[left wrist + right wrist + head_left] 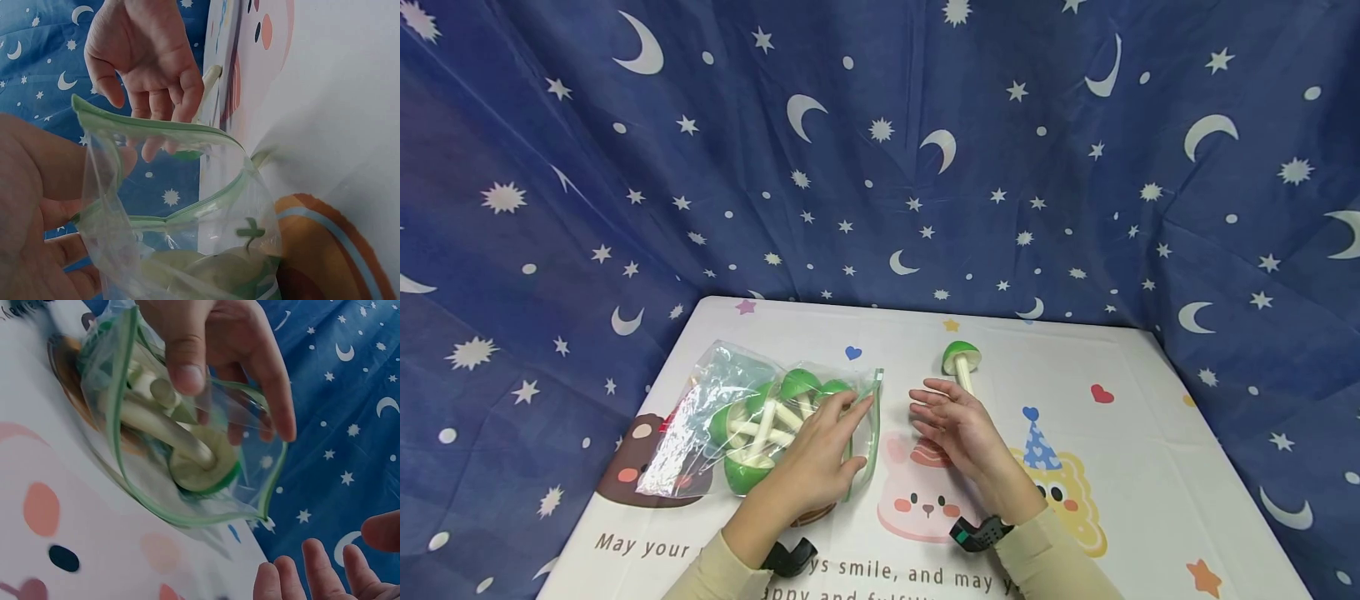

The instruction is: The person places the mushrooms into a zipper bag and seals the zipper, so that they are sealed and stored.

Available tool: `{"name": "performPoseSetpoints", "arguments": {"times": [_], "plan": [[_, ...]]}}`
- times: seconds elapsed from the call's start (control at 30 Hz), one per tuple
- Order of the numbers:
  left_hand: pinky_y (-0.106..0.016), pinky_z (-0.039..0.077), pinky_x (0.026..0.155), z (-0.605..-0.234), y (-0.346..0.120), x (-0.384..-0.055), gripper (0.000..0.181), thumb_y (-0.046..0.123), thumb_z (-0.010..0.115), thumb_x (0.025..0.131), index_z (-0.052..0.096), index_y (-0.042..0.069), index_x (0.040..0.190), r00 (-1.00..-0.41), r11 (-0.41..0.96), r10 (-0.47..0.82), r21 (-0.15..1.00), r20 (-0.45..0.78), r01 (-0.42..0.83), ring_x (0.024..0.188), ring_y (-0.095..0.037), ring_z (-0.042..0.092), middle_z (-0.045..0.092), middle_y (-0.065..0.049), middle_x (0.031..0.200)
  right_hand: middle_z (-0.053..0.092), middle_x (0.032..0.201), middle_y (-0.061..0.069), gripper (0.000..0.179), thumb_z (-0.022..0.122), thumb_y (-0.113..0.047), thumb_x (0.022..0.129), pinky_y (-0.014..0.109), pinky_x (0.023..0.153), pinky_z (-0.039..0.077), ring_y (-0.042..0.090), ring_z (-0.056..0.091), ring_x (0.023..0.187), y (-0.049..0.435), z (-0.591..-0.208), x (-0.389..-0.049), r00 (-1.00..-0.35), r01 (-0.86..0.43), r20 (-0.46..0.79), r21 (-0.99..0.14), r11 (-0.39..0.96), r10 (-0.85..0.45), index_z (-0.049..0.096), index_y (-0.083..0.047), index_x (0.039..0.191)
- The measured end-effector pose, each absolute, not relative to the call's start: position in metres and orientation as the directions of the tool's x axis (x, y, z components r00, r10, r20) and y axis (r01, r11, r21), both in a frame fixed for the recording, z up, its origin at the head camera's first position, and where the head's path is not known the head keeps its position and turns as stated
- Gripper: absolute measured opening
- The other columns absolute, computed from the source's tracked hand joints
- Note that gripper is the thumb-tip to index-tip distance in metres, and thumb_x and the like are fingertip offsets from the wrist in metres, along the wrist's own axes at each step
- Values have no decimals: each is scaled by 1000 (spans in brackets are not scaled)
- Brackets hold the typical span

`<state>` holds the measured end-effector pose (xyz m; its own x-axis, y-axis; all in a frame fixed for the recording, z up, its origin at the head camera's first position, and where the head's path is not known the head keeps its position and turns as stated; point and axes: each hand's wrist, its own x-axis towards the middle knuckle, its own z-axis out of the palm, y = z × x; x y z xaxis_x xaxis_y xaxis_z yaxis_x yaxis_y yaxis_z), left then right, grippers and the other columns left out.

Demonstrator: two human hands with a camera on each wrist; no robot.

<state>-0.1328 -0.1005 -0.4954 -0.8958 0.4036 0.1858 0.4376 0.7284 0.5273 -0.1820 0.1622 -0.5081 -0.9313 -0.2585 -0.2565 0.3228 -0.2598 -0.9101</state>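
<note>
A clear zip bag (715,425) with a green zip edge lies on the left of the table, its mouth gaping toward the right. Several toy mushrooms with green caps and pale stems (763,429) are inside it. My left hand (820,454) rests over the bag near its mouth, thumb and fingers spread. In the left wrist view, the bag's green zip edge (165,127) forms a wide loop beside that hand. My right hand (958,425) hovers right of the bag, fingers extended and holding nothing. Just beyond its fingertips lies one loose toy mushroom (961,358), stem partly hidden.
The white tablecloth (1150,467) carries printed cartoon figures, hearts, stars and lettering. A blue curtain (880,167) with moons and stars hangs behind the table and along its sides. Each wrist wears a black band (977,533).
</note>
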Motion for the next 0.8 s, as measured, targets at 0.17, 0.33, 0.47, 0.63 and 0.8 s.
{"name": "performPoseSetpoints", "arguments": {"times": [0.17,0.33,0.47,0.63,0.8], "plan": [[-56,40,126,-496,-101,-133,87,16,85,89,43,17,166,-895,728,406,526,187,440,152,-34,46,43,-13,165,65,144,18,50,49,3,102,38,101,62,28,70,124,170,-502,-186,-947,285,-231,-924,-254,-224,44,-1,152],[-56,39,127,-496,-101,-133,87,15,85,89,43,17,166,-894,724,406,530,189,441,153,-34,46,43,-14,165,70,135,11,44,50,3,103,44,105,61,22,73,118,177,-498,-190,-960,251,-207,-936,-247,-190,49,-5,146],[-55,39,127,-497,-101,-134,86,15,85,90,44,17,165,-893,725,408,527,192,444,153,-34,46,44,-14,165,71,133,7,46,48,3,103,46,109,59,19,73,118,183,-494,-194,-968,220,-181,-946,-240,-174,46,-1,149],[-55,39,127,-497,-101,-134,87,16,85,90,43,17,165,-891,726,410,522,194,448,152,-34,46,44,-14,165,68,133,8,55,52,5,102,36,101,63,13,73,113,191,-491,-199,-979,183,-160,-964,-194,-129,38,5,155],[-56,39,127,-497,-101,-133,87,15,85,89,43,17,166,-892,722,410,528,192,446,152,-34,46,44,-14,165,64,138,16,58,61,5,100,26,88,63,12,71,108,197,-488,-206,-986,162,-157,-981,-111,-50,42,4,154]]}}
